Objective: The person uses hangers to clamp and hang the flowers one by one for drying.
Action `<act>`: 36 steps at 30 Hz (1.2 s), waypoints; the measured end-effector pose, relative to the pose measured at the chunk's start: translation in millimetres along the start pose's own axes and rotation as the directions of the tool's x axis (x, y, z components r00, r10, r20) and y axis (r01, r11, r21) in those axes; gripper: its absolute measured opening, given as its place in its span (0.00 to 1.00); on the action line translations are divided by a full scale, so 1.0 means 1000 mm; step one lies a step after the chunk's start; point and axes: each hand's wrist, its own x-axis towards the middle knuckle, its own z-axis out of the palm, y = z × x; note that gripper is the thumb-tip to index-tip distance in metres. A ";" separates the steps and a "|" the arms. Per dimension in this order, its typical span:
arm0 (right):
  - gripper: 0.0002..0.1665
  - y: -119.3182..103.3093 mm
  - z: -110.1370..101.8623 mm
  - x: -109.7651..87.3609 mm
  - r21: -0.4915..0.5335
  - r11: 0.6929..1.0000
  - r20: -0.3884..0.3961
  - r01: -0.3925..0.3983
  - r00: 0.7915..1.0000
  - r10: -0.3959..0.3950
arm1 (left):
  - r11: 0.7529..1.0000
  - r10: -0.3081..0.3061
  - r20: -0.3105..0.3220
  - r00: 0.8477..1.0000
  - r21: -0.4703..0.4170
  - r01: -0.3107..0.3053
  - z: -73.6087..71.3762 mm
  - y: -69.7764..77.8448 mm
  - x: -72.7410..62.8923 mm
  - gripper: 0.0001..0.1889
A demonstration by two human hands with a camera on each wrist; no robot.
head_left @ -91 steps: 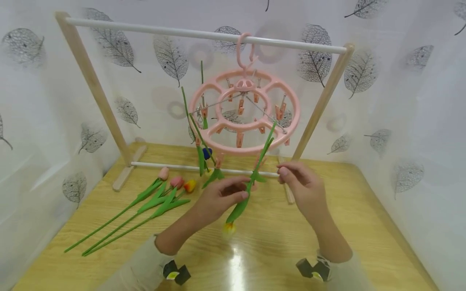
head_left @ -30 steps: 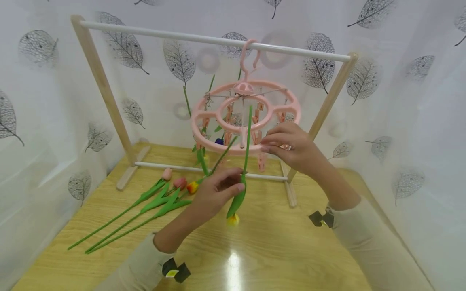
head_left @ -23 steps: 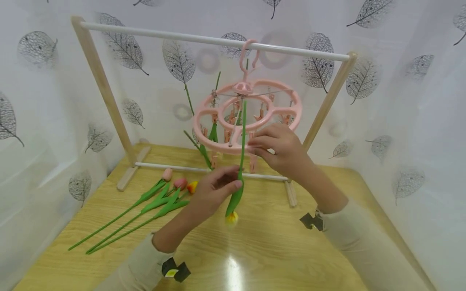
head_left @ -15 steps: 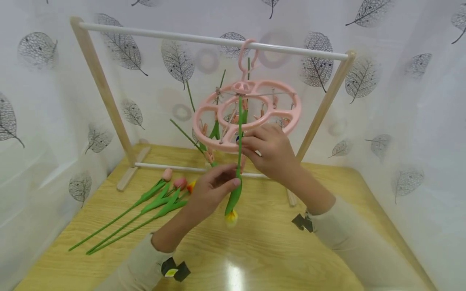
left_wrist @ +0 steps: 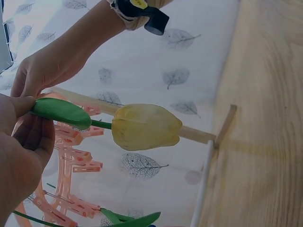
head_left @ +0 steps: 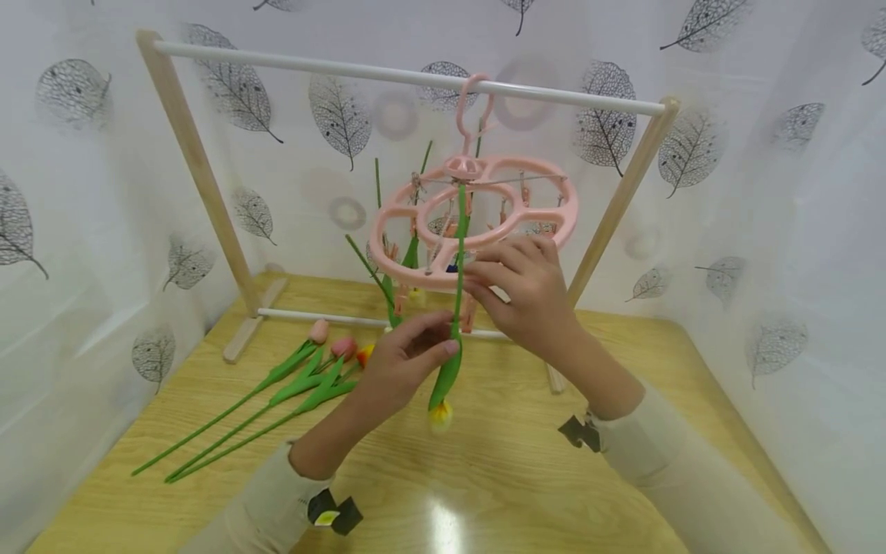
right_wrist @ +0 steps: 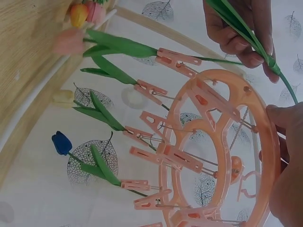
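Observation:
My left hand (head_left: 398, 373) pinches an artificial yellow tulip (head_left: 446, 377) by its stem, bloom down and stem up in front of the hanger. Its pale yellow bloom (left_wrist: 147, 126) shows large in the left wrist view. With thumb and fingers, my right hand (head_left: 529, 292) grips the front rim of a round pink clip hanger (head_left: 408, 275). In the right wrist view, clothespins (right_wrist: 177, 61) dangle from the ring. Several hold tulips head down, among them a pink one (right_wrist: 70, 41), a cream one (right_wrist: 64, 98) and a blue one (right_wrist: 61, 143).
The hanger hooks over the white top rod (head_left: 311, 65) of a rack with wooden posts (head_left: 197, 165). On the wooden table (head_left: 526, 477), left of my left hand, lie a pale pink tulip (head_left: 318, 331), a darker pink tulip (head_left: 344, 348) and a red-yellow tulip (head_left: 365, 355).
My right hand has come from beside the tulip up and left onto the hanger's rim. The hanger has turned, shifting its hanging tulips. My left hand keeps its pinch on the yellow tulip, now more upright.

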 end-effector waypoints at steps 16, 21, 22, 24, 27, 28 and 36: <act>0.18 -0.008 -0.018 -0.011 0.155 0.987 -0.248 -0.049 0.965 0.087 | 1.000 -0.020 0.015 1.000 0.019 0.020 0.003 -0.001 0.000 0.20; 0.18 -0.012 -0.013 -0.036 0.253 0.965 -0.368 -0.077 0.914 0.169 | 1.000 -0.017 0.023 1.000 0.019 0.016 0.003 -0.003 0.001 0.19; 0.18 -0.012 -0.009 -0.042 0.273 0.957 -0.356 -0.097 0.914 0.194 | 1.000 -0.015 0.025 1.000 0.022 0.015 0.003 -0.003 0.001 0.19; 0.20 -0.011 0.000 -0.054 0.324 0.933 -0.299 -0.159 0.918 0.260 | 0.999 -0.010 0.028 1.000 0.031 0.009 0.002 -0.004 0.001 0.20; 0.18 -0.012 0.012 -0.065 0.373 0.881 -0.175 -0.291 0.910 0.375 | 0.999 -0.007 0.030 1.000 0.044 0.006 0.002 -0.004 0.000 0.20; 0.16 -0.012 0.014 -0.067 0.381 0.863 -0.138 -0.332 0.902 0.408 | 0.999 -0.006 0.030 1.000 0.047 0.004 0.002 -0.004 0.000 0.20; 0.12 -0.018 0.023 -0.064 0.366 0.769 -0.021 -0.524 0.821 0.570 | 0.999 0.013 0.036 0.999 0.049 -0.015 0.006 -0.009 -0.001 0.20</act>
